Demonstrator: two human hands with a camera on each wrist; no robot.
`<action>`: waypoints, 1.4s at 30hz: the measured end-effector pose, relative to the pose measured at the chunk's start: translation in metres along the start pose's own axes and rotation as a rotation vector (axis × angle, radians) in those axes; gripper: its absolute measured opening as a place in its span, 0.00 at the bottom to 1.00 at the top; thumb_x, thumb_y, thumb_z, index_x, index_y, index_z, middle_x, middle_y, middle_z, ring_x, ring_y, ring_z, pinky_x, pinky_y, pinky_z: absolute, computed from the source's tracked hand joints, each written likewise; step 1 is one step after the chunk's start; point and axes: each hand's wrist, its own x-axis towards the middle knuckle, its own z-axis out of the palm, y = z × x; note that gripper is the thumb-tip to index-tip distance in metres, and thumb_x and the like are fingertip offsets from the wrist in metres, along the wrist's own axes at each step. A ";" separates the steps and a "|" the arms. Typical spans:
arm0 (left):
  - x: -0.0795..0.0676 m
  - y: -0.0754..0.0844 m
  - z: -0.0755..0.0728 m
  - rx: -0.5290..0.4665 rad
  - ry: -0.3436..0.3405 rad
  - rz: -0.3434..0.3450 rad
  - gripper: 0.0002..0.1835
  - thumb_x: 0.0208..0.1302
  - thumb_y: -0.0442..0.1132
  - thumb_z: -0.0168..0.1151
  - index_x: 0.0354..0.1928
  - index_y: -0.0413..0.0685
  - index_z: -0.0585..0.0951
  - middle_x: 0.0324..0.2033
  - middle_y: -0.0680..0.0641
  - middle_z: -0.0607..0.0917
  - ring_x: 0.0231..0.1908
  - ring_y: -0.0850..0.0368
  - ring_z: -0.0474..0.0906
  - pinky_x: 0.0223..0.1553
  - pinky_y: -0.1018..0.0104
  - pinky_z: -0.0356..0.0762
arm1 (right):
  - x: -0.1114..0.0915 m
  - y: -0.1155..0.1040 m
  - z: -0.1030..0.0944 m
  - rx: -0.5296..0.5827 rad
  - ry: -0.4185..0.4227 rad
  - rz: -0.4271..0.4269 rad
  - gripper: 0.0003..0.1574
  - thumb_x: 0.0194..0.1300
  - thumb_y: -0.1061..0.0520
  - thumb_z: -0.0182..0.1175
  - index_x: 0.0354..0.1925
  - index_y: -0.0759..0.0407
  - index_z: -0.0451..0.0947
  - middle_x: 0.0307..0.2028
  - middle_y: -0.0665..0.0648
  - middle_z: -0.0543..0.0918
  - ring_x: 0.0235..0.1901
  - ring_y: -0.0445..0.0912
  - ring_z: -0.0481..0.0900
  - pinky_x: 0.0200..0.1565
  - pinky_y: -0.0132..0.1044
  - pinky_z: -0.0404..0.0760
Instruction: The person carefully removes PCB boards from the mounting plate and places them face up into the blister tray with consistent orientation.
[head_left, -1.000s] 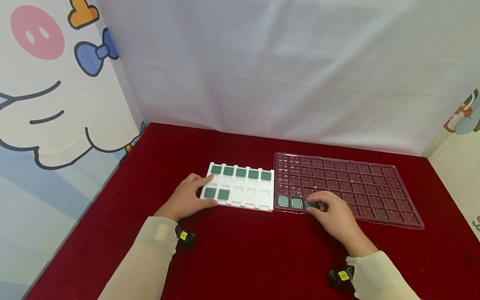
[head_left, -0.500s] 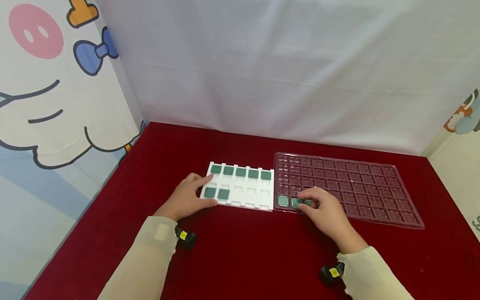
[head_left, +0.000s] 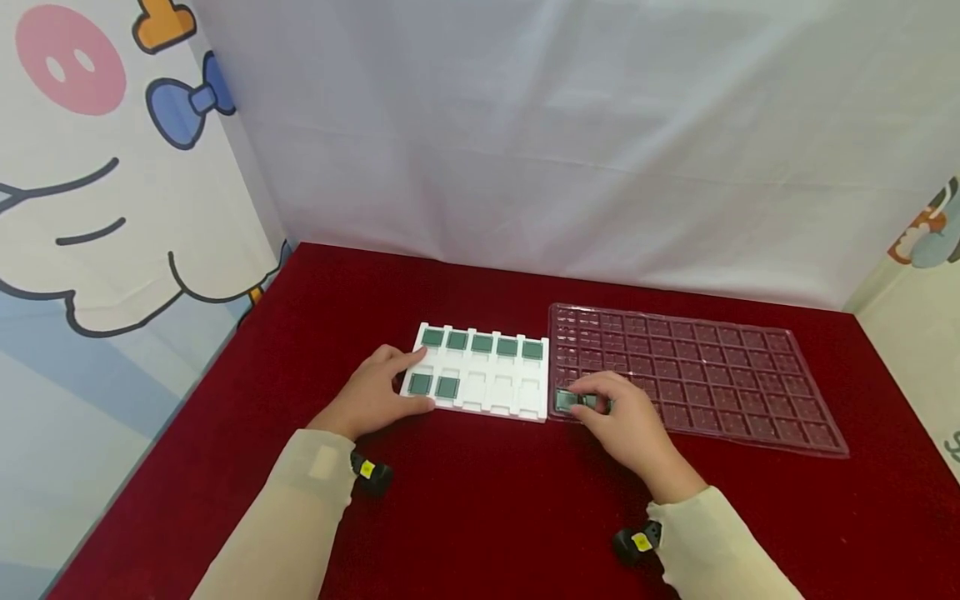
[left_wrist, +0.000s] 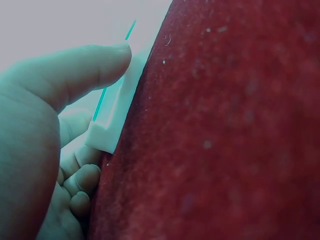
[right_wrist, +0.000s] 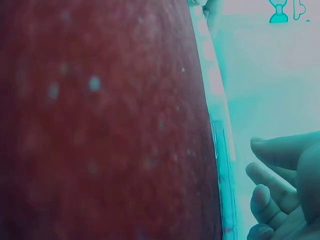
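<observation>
A white tray with green square chips in some of its pockets lies on the red cloth. My left hand holds its left end; in the left wrist view the thumb lies over the tray's edge. Right beside it is a clear plastic tray with many square pockets. At that tray's near left corner my right hand hovers with thumb and fingertips over the leftmost chip, partly hiding the chips next to it. In the right wrist view nothing shows between thumb and fingers.
Red cloth covers the table. A white curtain hangs behind the far edge, and a cartoon-printed sheet stands at the left. The two trays sit side by side, nearly touching.
My right hand has moved left along the near row of the clear tray, from the third chip to the first. The left hand and the white tray have stayed put.
</observation>
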 end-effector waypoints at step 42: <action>-0.001 0.014 -0.011 0.138 -0.067 0.031 0.46 0.60 0.48 0.75 0.77 0.44 0.66 0.72 0.38 0.69 0.65 0.42 0.68 0.68 0.44 0.66 | 0.014 -0.044 0.035 0.001 -0.089 -0.099 0.13 0.63 0.60 0.73 0.48 0.54 0.88 0.48 0.49 0.84 0.28 0.44 0.71 0.34 0.41 0.73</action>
